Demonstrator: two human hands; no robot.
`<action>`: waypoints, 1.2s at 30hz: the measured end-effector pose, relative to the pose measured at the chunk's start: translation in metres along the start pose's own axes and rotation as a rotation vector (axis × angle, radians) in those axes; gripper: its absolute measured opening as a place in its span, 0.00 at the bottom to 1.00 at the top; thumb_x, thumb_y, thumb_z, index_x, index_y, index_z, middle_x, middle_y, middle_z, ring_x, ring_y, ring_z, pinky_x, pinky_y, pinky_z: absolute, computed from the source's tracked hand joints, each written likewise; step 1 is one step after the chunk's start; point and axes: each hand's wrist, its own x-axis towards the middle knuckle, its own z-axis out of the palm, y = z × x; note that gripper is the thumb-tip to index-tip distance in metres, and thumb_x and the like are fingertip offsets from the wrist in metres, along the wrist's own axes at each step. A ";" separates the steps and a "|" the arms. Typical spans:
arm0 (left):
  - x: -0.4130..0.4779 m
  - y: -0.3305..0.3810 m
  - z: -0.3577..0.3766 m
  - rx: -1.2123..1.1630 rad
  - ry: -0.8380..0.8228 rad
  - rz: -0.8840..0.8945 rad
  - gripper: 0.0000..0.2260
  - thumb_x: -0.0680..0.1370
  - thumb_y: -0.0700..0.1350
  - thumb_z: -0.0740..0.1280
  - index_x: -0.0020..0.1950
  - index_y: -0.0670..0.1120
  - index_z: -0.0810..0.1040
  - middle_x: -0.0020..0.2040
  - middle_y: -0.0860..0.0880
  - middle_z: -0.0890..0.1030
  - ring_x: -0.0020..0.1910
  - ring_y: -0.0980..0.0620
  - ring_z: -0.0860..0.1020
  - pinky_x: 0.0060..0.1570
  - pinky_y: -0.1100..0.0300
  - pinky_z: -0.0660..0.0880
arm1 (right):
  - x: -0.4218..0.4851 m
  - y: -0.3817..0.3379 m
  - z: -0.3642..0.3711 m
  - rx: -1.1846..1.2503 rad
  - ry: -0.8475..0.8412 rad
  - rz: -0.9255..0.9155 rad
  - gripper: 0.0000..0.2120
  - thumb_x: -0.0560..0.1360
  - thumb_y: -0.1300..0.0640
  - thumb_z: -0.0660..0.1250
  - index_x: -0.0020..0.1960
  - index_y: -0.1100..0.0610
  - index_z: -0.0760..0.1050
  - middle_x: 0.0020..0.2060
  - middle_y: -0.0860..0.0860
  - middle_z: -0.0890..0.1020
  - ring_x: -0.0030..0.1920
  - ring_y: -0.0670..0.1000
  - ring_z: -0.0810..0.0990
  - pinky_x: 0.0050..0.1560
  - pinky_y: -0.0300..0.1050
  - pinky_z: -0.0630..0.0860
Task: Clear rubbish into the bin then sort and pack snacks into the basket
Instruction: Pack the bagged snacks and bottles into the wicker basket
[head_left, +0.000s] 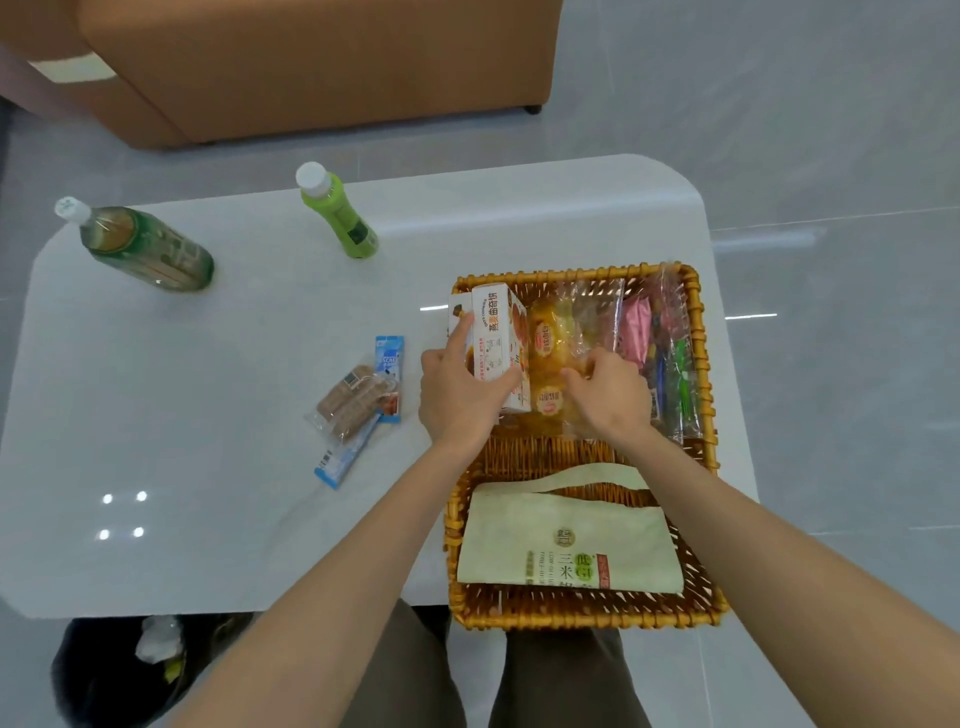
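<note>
Noted black bin (130, 670) nearest, down-left of wicker basket (571, 618), below table edge, w/ crumpled rubbish inside. Saw cream pouch (566, 540) laid flat across basket's near end, prob. as the widest pc. Found left hand (457, 389) wrapped round cookie box (498, 332), thumb up its outer face, fingers clamped on its near end, standing it on edge vs basket's far-left wall; judged that as saving floor room. Found right hand (608, 389) beside it, fingers curled onto clear-wrapped cakes (550, 332) mid-basket, seemingly nudging them right to open a slot. Spotted pink & coloured packets (639, 327) along basket's right wall. Judged room tight: bare wicker strip only btwn pouch and cakes. Left of basket, on table (208, 415), saw wafer pack (353, 400) atop blue sachets (387, 364), still unpacked, reachable over basket's left rim. Far-left of basket, green bottle (337, 213) and tea bottle (140, 244) standing, well apart.
</note>
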 end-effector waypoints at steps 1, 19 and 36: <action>0.002 -0.001 0.001 0.014 0.009 0.010 0.37 0.72 0.60 0.71 0.76 0.59 0.58 0.58 0.50 0.69 0.51 0.58 0.70 0.34 0.68 0.66 | -0.003 0.001 0.000 0.007 0.055 -0.020 0.09 0.79 0.52 0.64 0.44 0.56 0.73 0.34 0.49 0.77 0.35 0.50 0.77 0.33 0.41 0.69; 0.006 -0.004 0.036 0.273 0.018 0.150 0.38 0.77 0.59 0.64 0.79 0.56 0.44 0.70 0.45 0.62 0.65 0.48 0.69 0.55 0.55 0.73 | -0.024 -0.009 0.022 0.182 0.233 -0.133 0.09 0.81 0.54 0.58 0.58 0.58 0.65 0.54 0.53 0.71 0.54 0.49 0.71 0.44 0.41 0.67; 0.034 -0.008 0.003 0.894 -0.274 0.498 0.49 0.73 0.62 0.67 0.78 0.48 0.36 0.78 0.47 0.36 0.77 0.46 0.37 0.73 0.47 0.35 | -0.018 0.004 0.015 0.308 0.082 -0.182 0.26 0.81 0.50 0.58 0.76 0.49 0.53 0.72 0.48 0.67 0.69 0.49 0.70 0.64 0.53 0.74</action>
